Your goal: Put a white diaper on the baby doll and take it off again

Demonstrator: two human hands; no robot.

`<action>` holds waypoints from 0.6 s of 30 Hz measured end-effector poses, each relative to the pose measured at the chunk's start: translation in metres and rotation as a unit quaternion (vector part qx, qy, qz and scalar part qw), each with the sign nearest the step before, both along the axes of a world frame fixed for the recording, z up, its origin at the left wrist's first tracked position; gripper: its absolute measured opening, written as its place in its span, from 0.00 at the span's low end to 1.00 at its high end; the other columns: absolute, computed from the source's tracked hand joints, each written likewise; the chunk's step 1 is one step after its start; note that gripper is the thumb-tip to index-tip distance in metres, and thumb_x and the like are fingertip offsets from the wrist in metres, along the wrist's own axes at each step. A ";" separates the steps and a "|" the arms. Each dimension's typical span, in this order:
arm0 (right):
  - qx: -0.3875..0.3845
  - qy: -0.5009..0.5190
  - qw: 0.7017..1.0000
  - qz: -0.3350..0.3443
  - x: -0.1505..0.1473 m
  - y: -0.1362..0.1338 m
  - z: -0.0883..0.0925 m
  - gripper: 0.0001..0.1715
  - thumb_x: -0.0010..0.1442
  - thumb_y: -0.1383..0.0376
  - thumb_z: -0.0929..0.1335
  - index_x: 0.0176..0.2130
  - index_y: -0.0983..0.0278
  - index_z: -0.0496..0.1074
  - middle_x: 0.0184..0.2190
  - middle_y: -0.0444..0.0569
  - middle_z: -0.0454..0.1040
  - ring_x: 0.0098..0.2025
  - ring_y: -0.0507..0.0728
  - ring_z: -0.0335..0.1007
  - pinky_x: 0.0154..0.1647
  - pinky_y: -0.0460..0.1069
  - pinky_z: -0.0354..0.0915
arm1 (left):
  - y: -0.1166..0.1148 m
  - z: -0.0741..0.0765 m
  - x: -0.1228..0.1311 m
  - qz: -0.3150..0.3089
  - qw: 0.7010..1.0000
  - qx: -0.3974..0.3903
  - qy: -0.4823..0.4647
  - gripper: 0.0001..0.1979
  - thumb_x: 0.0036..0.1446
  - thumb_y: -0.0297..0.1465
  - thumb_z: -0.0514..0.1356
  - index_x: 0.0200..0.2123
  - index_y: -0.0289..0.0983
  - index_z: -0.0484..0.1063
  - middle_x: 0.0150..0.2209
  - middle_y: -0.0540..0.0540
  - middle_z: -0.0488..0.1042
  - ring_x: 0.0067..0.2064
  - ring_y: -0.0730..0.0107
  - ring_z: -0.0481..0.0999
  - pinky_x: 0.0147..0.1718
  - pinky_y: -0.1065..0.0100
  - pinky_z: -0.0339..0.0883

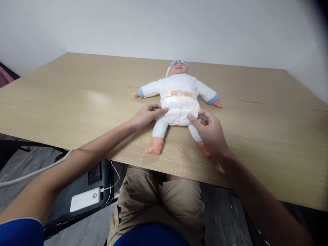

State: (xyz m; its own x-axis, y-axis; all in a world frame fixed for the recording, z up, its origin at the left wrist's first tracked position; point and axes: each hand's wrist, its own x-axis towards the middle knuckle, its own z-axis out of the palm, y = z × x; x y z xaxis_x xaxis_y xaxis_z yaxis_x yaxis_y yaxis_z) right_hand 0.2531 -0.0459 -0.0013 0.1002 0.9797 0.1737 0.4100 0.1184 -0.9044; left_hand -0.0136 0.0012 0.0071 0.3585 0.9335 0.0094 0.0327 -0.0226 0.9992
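A baby doll (179, 89) in a white suit and cap lies on its back on the wooden table (77, 95), feet toward me. It wears a white diaper (180, 109) with an orange printed waistband. My left hand (147, 114) rests against the diaper's left side, with its fingers curled and pinching the edge. My right hand (211, 131) lies over the doll's right thigh, with thumb and fingers closed on the diaper's lower right edge.
The table reaches back to a white wall. Below its front edge are my knees in tan trousers. A black chair (77, 191) at my left holds a white power bank (84, 200) with a cable.
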 end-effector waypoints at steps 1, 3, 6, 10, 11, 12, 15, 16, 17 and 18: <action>0.008 -0.011 1.000 -0.011 -0.001 -0.001 0.001 0.20 0.68 0.44 0.77 0.42 0.56 0.77 0.38 0.47 0.80 0.41 0.62 0.75 0.43 0.56 0.73 | 0.001 -0.001 0.000 0.006 1.000 0.007 0.005 0.18 0.63 0.47 0.75 0.37 0.39 0.78 0.40 0.44 0.80 0.42 0.63 0.77 0.43 0.59 0.68; 0.024 -0.036 0.998 -0.038 -0.003 -0.001 0.002 0.19 0.68 0.46 0.76 0.42 0.57 0.77 0.40 0.48 0.77 0.41 0.62 0.73 0.44 0.56 0.72 | 0.004 -0.001 -0.001 0.015 1.000 0.014 0.019 0.18 0.63 0.48 0.75 0.37 0.40 0.78 0.37 0.46 0.79 0.38 0.64 0.75 0.40 0.60 0.65; 0.040 -0.076 0.994 -0.068 0.000 0.001 0.001 0.20 0.65 0.45 0.78 0.41 0.58 0.79 0.45 0.50 0.75 0.45 0.62 0.72 0.51 0.58 0.72 | 0.007 0.001 -0.002 0.012 0.999 0.013 0.035 0.18 0.62 0.48 0.75 0.36 0.40 0.79 0.34 0.47 0.77 0.36 0.65 0.72 0.37 0.61 0.63; 0.019 -0.085 0.996 -0.030 0.017 0.011 -0.005 0.25 0.65 0.41 0.77 0.38 0.58 0.78 0.42 0.50 0.73 0.44 0.63 0.71 0.50 0.58 0.71 | 0.009 0.006 -0.005 -0.009 0.999 0.014 0.048 0.20 0.62 0.49 0.75 0.36 0.40 0.78 0.36 0.47 0.78 0.36 0.66 0.72 0.38 0.61 0.63; 0.017 -0.088 0.996 -0.017 0.022 0.014 -0.005 0.26 0.65 0.39 0.76 0.37 0.58 0.77 0.41 0.49 0.72 0.43 0.63 0.71 0.49 0.58 0.71 | 0.010 0.006 -0.006 -0.016 0.998 0.015 0.052 0.20 0.62 0.50 0.75 0.36 0.40 0.78 0.35 0.47 0.77 0.36 0.66 0.72 0.37 0.62 0.63; 0.016 -0.091 0.996 -0.006 0.027 0.017 -0.005 0.28 0.65 0.38 0.76 0.35 0.58 0.76 0.39 0.49 0.71 0.42 0.62 0.70 0.47 0.58 0.70 | 0.011 0.007 -0.008 -0.026 0.998 0.015 0.055 0.21 0.62 0.50 0.74 0.36 0.40 0.77 0.35 0.47 0.77 0.36 0.65 0.72 0.37 0.62 0.63; -0.008 -0.093 0.995 0.046 0.037 0.025 0.000 0.32 0.62 0.34 0.76 0.32 0.57 0.73 0.34 0.46 0.67 0.37 0.60 0.66 0.41 0.57 0.67 | 0.014 0.006 -0.011 -0.056 0.997 0.011 0.059 0.22 0.63 0.53 0.73 0.37 0.40 0.78 0.35 0.46 0.77 0.36 0.64 0.73 0.37 0.62 0.64; -0.022 -0.090 0.994 0.066 0.039 0.027 0.002 0.33 0.61 0.33 0.76 0.32 0.57 0.72 0.32 0.45 0.65 0.35 0.60 0.64 0.40 0.56 0.66 | 0.014 0.005 -0.012 -0.062 0.996 0.008 0.058 0.22 0.63 0.54 0.72 0.37 0.40 0.78 0.36 0.45 0.77 0.37 0.64 0.73 0.37 0.62 0.64; -0.034 -0.086 0.992 0.082 0.040 0.028 0.005 0.34 0.61 0.32 0.76 0.32 0.57 0.71 0.30 0.44 0.63 0.34 0.59 0.62 0.38 0.56 0.65 | 0.015 0.004 -0.012 -0.066 0.996 0.004 0.057 0.22 0.63 0.54 0.72 0.38 0.40 0.78 0.36 0.45 0.77 0.37 0.63 0.73 0.37 0.62 0.65; -0.042 -0.082 0.991 0.093 0.041 0.029 0.007 0.36 0.60 0.31 0.76 0.31 0.57 0.70 0.29 0.43 0.62 0.34 0.58 0.61 0.37 0.55 0.64 | 0.016 0.002 -0.012 -0.065 0.996 0.001 0.055 0.22 0.64 0.53 0.72 0.38 0.40 0.78 0.36 0.45 0.77 0.37 0.63 0.73 0.38 0.62 0.65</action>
